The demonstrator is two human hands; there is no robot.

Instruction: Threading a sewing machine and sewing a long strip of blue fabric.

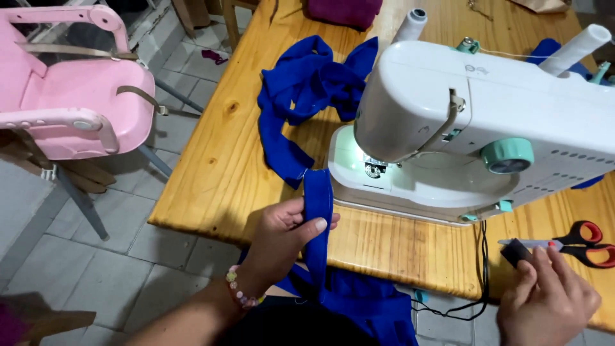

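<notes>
My left hand [282,236] pinches a long blue fabric strip [317,205] at the front edge of the wooden table [218,166]. The strip runs up across the table in folds, past the left side of a white sewing machine [474,122] with mint-green knobs, and hangs down into my lap. My right hand [548,298] is at the lower right, fingers closed around a small black object [514,252]. Just beyond it lie scissors [570,243] with red and black handles.
A pink child's high chair [77,96] stands on the tiled floor to the left. Two white thread cones [410,24] rise behind the machine. A black cable [482,275] hangs off the table front. Purple fabric [343,11] lies at the far edge.
</notes>
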